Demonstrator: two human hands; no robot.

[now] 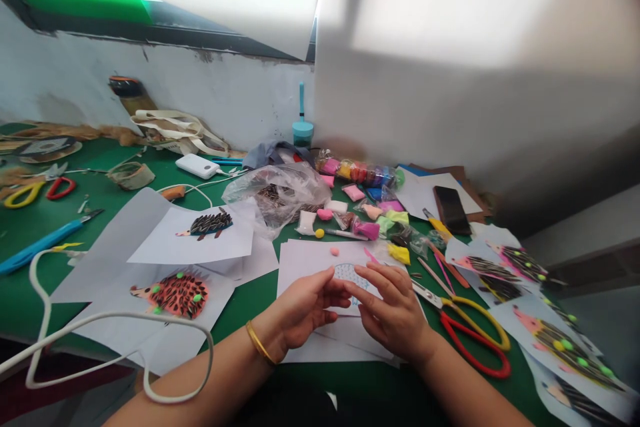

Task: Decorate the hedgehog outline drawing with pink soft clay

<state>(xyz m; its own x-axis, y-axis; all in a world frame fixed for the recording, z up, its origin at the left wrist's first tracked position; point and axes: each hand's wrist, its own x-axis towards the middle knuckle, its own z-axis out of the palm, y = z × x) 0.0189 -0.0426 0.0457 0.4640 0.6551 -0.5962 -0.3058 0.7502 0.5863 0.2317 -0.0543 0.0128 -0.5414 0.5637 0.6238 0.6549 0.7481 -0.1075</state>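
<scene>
My left hand [310,310], with a gold bangle at the wrist, is half curled over a stack of white paper [295,267]. Across from it my right hand [395,313] brings its thumb and forefinger against the left fingertips. Whatever lies between the fingers, if anything, is too small or hidden to make out. Beneath them, partly covered, a blue-outlined drawing with small marks [347,272] shows on the top sheet. Just beyond the hands sits a small pink clay ball [335,251], and a thin pink piece [371,255] lies by the right fingers.
Red-and-yellow scissors [475,333] lie right of my hand. Hedgehog pictures rest left [180,293] and right [565,347]. Clay packets [367,230], a plastic bag [280,193] and a phone [451,209] are behind. A white cable [125,315] loops over my left forearm.
</scene>
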